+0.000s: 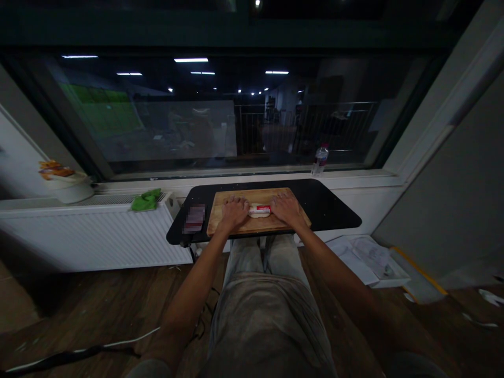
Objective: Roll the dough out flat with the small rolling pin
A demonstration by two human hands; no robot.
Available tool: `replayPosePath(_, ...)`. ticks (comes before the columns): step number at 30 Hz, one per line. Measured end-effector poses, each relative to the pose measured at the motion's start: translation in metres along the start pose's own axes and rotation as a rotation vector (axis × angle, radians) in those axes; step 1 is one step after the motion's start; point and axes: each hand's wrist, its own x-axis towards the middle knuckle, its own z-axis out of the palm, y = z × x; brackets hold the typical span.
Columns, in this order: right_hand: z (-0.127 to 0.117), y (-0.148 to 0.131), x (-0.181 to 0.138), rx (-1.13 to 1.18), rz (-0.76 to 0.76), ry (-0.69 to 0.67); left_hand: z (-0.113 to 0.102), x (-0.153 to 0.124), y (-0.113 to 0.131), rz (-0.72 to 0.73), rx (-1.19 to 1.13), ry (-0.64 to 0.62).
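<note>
A short pale roller with a red-and-white label, apparently a rolling pin [263,209], lies crosswise between my hands over the wooden cutting board [252,227]. Pale dough [259,215] shows at its near edge. My left hand [235,211] is closed over the pin's left end, palm down. Over the right end my right hand [285,208] is closed the same way. Both hands hide the pin's ends, and finger detail is hard to see in the dim light.
The board sits on a black table [331,207]. A blurred-out phone-shaped object [194,218] lies left of it. A plastic bottle [320,159] stands on the windowsill. A green cloth [146,200] and a white bowl [71,188] rest by the radiator [118,231]. An open white box [370,260] lies on the floor.
</note>
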Motion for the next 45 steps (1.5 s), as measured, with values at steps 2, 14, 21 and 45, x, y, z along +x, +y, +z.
replayPosePath(2, -0.003, -0.002, -0.006, 0.012, -0.003, -0.005, -0.003, -0.002, 0.004, -0.057, 0.007, 0.019)
replayPosePath(14, -0.011, -0.012, -0.030, 0.077, 0.073, 0.030, -0.005, -0.013, 0.011, -0.102, -0.051, 0.045)
replayPosePath(21, -0.006, -0.012, -0.035, 0.106, 0.075, 0.060, -0.002, -0.016, 0.011, -0.112, -0.028, 0.075)
replayPosePath(45, 0.002, -0.016, -0.046, 0.165, 0.058, 0.103, 0.004, -0.033, 0.014, -0.131, -0.068, 0.108)
